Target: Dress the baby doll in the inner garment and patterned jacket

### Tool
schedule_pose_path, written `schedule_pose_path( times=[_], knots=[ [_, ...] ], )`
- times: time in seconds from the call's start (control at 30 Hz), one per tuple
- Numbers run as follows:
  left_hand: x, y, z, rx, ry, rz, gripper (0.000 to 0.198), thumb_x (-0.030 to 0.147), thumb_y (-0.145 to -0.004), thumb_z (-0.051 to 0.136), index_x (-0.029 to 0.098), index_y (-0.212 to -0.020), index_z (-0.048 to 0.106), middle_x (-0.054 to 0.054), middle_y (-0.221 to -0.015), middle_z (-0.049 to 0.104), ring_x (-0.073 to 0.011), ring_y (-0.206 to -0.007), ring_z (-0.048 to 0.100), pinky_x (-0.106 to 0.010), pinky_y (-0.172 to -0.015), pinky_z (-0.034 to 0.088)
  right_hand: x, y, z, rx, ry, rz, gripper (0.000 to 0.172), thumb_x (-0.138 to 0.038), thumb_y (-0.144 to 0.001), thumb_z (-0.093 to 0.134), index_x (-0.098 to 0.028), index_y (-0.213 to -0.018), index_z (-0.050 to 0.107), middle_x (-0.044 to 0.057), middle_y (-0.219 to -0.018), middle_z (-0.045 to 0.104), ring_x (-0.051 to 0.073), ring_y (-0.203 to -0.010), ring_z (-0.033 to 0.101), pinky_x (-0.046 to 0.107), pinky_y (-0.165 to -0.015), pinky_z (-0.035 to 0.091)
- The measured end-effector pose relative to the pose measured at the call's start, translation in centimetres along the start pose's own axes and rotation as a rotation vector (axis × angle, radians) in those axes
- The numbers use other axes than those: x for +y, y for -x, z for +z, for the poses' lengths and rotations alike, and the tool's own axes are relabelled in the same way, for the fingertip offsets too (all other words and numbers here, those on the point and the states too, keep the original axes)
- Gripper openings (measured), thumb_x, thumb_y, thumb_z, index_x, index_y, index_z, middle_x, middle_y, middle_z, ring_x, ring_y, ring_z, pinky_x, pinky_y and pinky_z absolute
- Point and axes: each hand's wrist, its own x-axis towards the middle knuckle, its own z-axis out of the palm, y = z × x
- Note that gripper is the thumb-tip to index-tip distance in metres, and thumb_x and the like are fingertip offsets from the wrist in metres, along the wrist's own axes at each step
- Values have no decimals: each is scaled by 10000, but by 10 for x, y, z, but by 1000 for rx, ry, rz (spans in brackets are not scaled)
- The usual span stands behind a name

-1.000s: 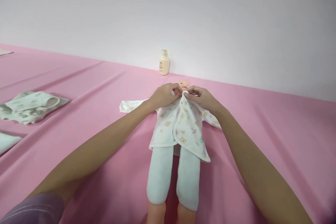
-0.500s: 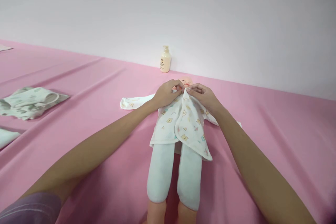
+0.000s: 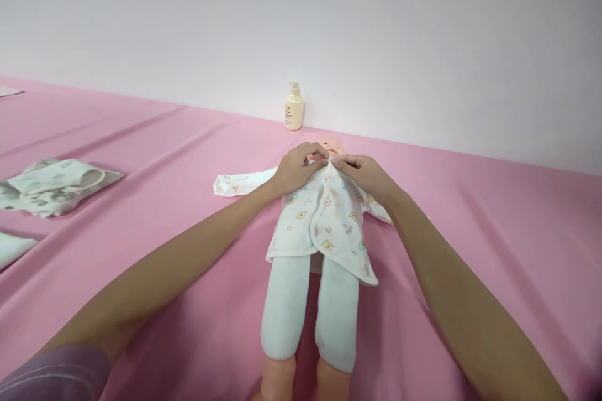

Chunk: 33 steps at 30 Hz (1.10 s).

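A baby doll (image 3: 329,145) lies on its back, its head away from me and its legs toward me. It wears a white baby jacket (image 3: 301,219) printed with small bears, the front panels overlapping, and white pants (image 3: 286,307). At the neckline, my left hand (image 3: 301,168) pinches the jacket's edge with thumb and forefinger. Close against it, my right hand (image 3: 364,170) grips the top corner of the other front panel. Both hands are closed on the cloth just below the doll's chin. Any fastener between the fingertips is hidden.
A cream pump bottle (image 3: 294,108) stands by the white wall (image 3: 423,44) behind the doll's head. Folded patterned clothes (image 3: 56,187) and a white cloth (image 3: 14,249) lie at the left. A pink sheet (image 3: 188,156) with creases covers the surface.
The right hand has shifted slightly down and left, with its fingers closer to the left hand's at the neckline. Both hands keep hold of the jacket. The view has moved a little.
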Motion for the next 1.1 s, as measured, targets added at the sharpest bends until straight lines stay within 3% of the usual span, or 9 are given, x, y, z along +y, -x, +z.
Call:
schedule_pose_path(
  times=[0.23, 0.5, 0.73, 0.87, 1.1],
  knots=[
    [1, 0, -1, -23, 12, -11, 123, 274, -1018, 642, 228, -1086, 733, -28, -1122, 752, -183, -917, 619, -297, -816, 452, -3, 3, 2, 21, -6, 3, 461, -692, -841, 893, -275, -1036, 901, 27, -1149, 838, 332, -1250, 730, 453, -1110, 586],
    [2, 1, -2, -34, 80, -35, 126, 295, -1014, 663, 218, -1075, 741, -34, -1133, 757, -174, -912, 621, -281, -788, 449, 1, 2, 0, 1, -27, 25, 436, -671, -851, 901, -291, -1065, 898, 14, -1234, 831, 327, -1272, 728, 440, -1110, 595],
    [0, 2, -3, -18, 117, -112, 175, 355, -998, 733, 200, -1066, 690, -36, -1100, 757, -130, -751, 545, -266, -743, 456, 1, 2, 2, 12, 4, -9, 486, -703, -841, 897, -282, -1084, 895, 30, -1216, 832, 325, -1244, 730, 450, -1109, 592],
    [6, 3, -4, -36, 116, -130, 230, 422, -1049, 684, 196, -1026, 725, -36, -1037, 756, -151, -803, 594, -275, -768, 478, 2, 2, 2, 12, 9, -12, 498, -708, -839, 898, -270, -1076, 890, 39, -1182, 834, 318, -1196, 741, 441, -1074, 599],
    [14, 0, -10, -135, 253, -248, 331, 518, -938, 835, 195, -1001, 794, -52, -1045, 774, -187, -915, 648, -283, -809, 515, 2, 4, 5, 13, -46, -29, 513, -693, -825, 922, -260, -1100, 889, 57, -1234, 833, 327, -1247, 733, 474, -1129, 584]
  ],
)
